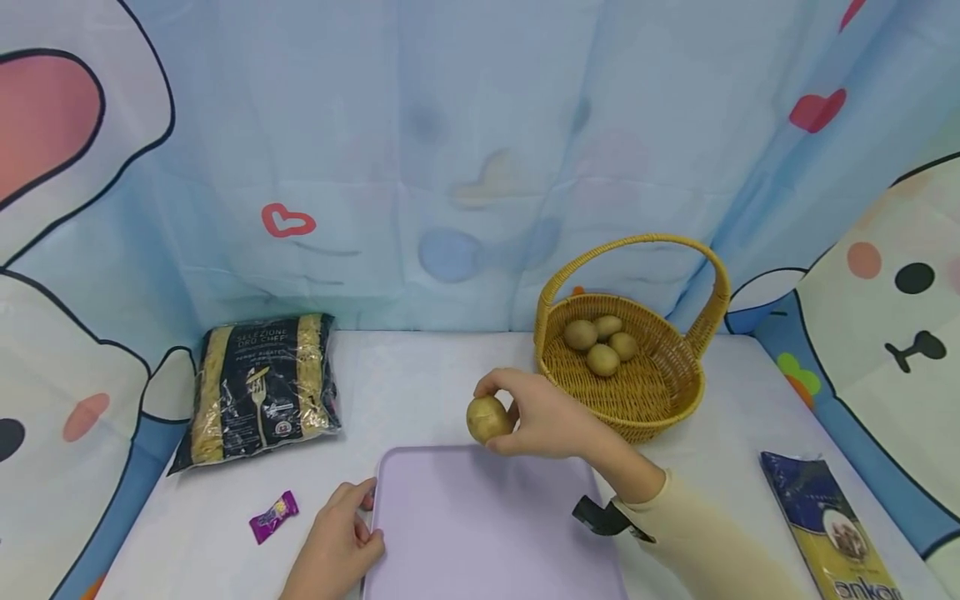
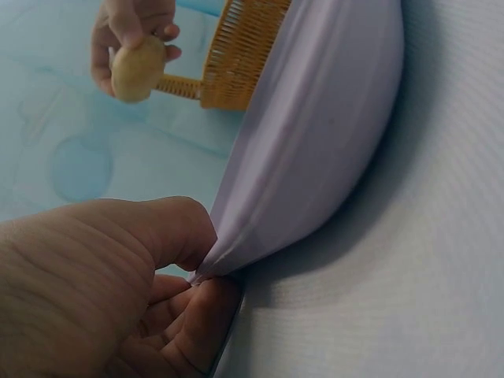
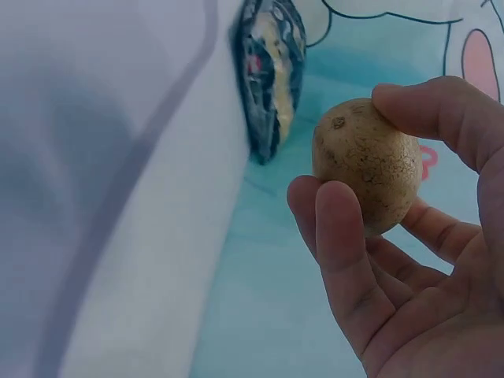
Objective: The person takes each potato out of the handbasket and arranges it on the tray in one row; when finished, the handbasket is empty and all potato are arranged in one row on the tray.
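A potato [image 1: 487, 419] is gripped between the thumb and fingers of my right hand [image 1: 536, 414], over the far edge of a lilac tray [image 1: 495, 525]. The right wrist view shows the potato's [image 3: 366, 161] brown, speckled skin up close. My left hand [image 1: 335, 537] pinches the tray's left rim; in the left wrist view the thumb lies on top of the rim and the fingers beneath. Behind my right hand stands a yellow wicker basket [image 1: 675, 392] with a tall handle, holding several potatoes [image 1: 603, 360].
A black and gold bag of pasta [image 1: 258, 392] lies at the back left. Nearer, a purple wrapped candy [image 1: 273, 517] rests left of my left hand. A blue and yellow packet [image 1: 828, 525] lies at the right edge. A printed curtain [image 1: 465, 167] hangs behind the white table.
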`<state>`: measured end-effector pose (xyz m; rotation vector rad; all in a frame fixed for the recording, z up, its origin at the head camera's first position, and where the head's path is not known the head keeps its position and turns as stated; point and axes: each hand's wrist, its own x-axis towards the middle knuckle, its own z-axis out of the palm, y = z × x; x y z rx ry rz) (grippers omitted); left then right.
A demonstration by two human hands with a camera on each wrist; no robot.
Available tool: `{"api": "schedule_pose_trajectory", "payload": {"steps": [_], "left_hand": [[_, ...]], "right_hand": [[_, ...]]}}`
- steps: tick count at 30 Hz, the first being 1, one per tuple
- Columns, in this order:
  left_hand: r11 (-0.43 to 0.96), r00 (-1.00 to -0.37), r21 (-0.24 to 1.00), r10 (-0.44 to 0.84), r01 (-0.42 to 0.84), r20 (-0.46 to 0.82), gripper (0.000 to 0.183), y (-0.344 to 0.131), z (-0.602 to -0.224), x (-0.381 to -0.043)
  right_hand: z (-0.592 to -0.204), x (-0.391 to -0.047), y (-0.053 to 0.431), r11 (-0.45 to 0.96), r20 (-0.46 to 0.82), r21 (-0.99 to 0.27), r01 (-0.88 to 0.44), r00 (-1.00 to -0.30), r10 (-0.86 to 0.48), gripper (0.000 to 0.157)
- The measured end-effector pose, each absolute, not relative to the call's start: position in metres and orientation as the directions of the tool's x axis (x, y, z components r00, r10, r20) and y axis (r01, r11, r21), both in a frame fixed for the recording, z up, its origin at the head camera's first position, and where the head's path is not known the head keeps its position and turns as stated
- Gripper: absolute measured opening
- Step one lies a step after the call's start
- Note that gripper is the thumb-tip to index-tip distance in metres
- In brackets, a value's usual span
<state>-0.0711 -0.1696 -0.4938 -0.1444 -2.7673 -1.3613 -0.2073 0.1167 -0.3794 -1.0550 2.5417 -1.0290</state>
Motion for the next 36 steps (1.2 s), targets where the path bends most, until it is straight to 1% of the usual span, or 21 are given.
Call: {"api": "schedule_pose_trajectory", "payload": {"steps": [8,16,20,25,31,36], "left_hand": [[0.602,-0.994,0.790,0.063,0.113,0.094,0.058,-0.170,-0.495,-0.071],[0.626,-0.997,0.775,0.048,0.082,0.067,0.058,-0.170,-0.495,-0.071],[0.623,-0.996,0.777,0.057,0.089,0.069,0.059,-0.170,-0.495,-0.072],[0.625,-0.996,0.775,0.065,0.094,0.069,0.059,-0.170,-0.495,-0.073],[0.623,-0.993,0.773,0.083,0.120,0.087,0.059,-0.169,-0.496,-0.074],[0.627,-0.993,0.770,0.073,0.115,0.089,0.058,-0.172,-0.496,-0.073]], "right_hand": [[-0.409,-0.208,0.092,0.471,0.070,-0.686,-0.555,-0.695,-0.716,0.047],[-0.434,-0.209,0.068,0.439,0.058,-0.736,-0.516,-0.693,-0.718,0.049],[-0.446,-0.206,0.052,0.444,0.035,-0.746,-0.496,-0.695,-0.718,0.050],[-0.456,-0.198,0.034,0.469,0.019,-0.716,-0.517,-0.687,-0.727,0.051],[-0.462,-0.191,0.024,0.495,0.013,-0.682,-0.539,-0.686,-0.728,0.051],[-0.466,-0.189,0.018,0.467,0.033,-0.672,-0.574,-0.654,-0.756,0.052]]}}
